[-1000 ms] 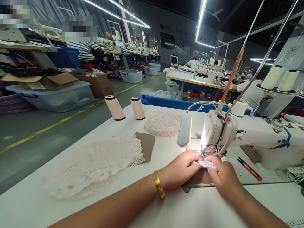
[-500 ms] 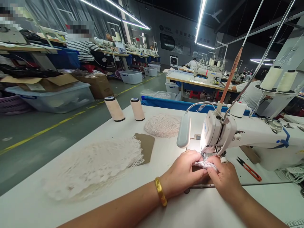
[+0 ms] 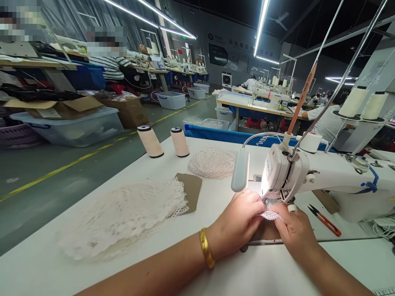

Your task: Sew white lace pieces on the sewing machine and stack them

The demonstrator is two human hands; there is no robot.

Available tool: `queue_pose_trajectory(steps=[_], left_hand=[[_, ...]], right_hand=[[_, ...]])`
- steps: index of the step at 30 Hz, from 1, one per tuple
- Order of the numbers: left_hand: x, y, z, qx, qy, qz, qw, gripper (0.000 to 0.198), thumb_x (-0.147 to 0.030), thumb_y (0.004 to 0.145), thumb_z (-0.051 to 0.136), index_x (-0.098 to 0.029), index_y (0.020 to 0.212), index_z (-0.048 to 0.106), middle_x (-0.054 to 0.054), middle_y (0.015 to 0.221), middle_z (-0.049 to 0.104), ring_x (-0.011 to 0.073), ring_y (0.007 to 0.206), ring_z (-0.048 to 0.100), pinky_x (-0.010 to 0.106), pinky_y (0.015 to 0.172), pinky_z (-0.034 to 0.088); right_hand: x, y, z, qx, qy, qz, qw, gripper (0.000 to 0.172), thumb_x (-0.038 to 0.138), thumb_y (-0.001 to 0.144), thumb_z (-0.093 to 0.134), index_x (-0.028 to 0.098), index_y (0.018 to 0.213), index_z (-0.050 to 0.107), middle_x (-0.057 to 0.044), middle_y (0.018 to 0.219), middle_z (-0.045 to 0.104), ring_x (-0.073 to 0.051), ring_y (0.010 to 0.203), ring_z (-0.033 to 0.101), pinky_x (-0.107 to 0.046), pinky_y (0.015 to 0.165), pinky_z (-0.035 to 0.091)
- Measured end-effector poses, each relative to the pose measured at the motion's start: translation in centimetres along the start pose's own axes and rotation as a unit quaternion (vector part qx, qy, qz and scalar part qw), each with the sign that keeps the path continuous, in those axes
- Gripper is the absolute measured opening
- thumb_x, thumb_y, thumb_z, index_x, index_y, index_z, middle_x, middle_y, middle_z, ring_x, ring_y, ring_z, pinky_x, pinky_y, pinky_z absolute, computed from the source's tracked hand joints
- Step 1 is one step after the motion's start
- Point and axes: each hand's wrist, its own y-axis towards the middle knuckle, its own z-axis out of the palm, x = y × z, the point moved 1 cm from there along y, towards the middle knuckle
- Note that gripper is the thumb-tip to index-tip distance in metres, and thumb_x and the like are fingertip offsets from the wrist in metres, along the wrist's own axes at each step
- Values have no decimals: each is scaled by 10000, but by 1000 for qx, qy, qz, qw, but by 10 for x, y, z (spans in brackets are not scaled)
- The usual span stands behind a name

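Observation:
A small strip of white lace fabric [image 3: 270,215] lies under the needle area of a white sewing machine [image 3: 273,170]. My left hand [image 3: 240,218], with a gold bangle [image 3: 207,248] on its wrist, pinches the strip's left side close to the presser foot. On the other side my right hand [image 3: 294,228] grips the right end between thumb and fingers. The fingertips and the needle are partly hidden by the machine head. A grey lamp [image 3: 240,170] hangs just above my left hand.
Stacked white lace pieces [image 3: 129,213] lie at left, partly over a brown card [image 3: 191,192]. Behind are a round lace pile [image 3: 212,163] and two peach thread cones [image 3: 150,142]. Red-handled thread snips [image 3: 325,220] rest right of my right hand. Co-workers sit at other tables.
My left fingers have drawn back from the right hand and moved up slightly toward the presser foot. The lace strip between the hands now shows flatter. Both hands still hold it.

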Motion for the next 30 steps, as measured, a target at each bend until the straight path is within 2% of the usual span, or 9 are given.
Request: queue_pose_trajectory(steps=[2,5,8,11,16,23,30], left_hand=[[-1,-6,3,2,25,34,999,246,-86,954,477,-195,790,625,18,832,659,186,783,554,344,765,373],[-6,-17,6,36,43,57,997,241,-76,976,545,-205,812,664,-2,834,693,180,793,589,356,797,378],[-14,-27,3,56,49,69,995,202,-92,989,597,-225,877,700,-19,857,721,179,781,591,367,813,379],[-19,-31,0,62,55,72,994,215,-82,997,582,-232,909,709,-20,867,735,179,759,584,377,827,378],[-16,-29,1,68,68,72,993,237,-82,1006,548,-227,917,712,-11,866,741,175,737,587,383,834,384],[-9,-21,2,66,102,58,991,270,-77,1011,509,-203,848,684,3,867,734,180,759,614,389,840,390],[-2,-20,0,71,93,59,991,248,-85,988,516,-212,959,728,32,933,748,196,794,633,401,836,403]], right_hand=[[-2,-3,-3,40,10,-52,998,294,81,998,416,244,904,642,1,736,662,-189,674,565,-285,627,378],[0,-8,-11,118,21,-116,986,261,84,1022,478,232,883,641,-1,796,662,-185,740,569,-292,662,368],[5,-10,-19,163,27,-107,980,163,92,1006,593,223,921,642,-7,946,702,-191,856,598,-295,729,389],[7,-10,-22,185,40,-93,978,137,98,992,647,218,926,639,-4,967,711,-195,896,611,-304,762,399],[5,-9,-19,189,26,-93,977,151,78,989,628,226,991,659,-10,991,716,-203,899,615,-317,754,406],[-3,-7,-12,163,-5,-84,983,223,34,962,546,235,961,645,-28,985,717,-212,864,615,-317,691,402],[0,-6,-11,167,-7,-72,983,179,92,1019,517,219,986,638,-48,1001,703,-227,895,613,-329,728,440]])
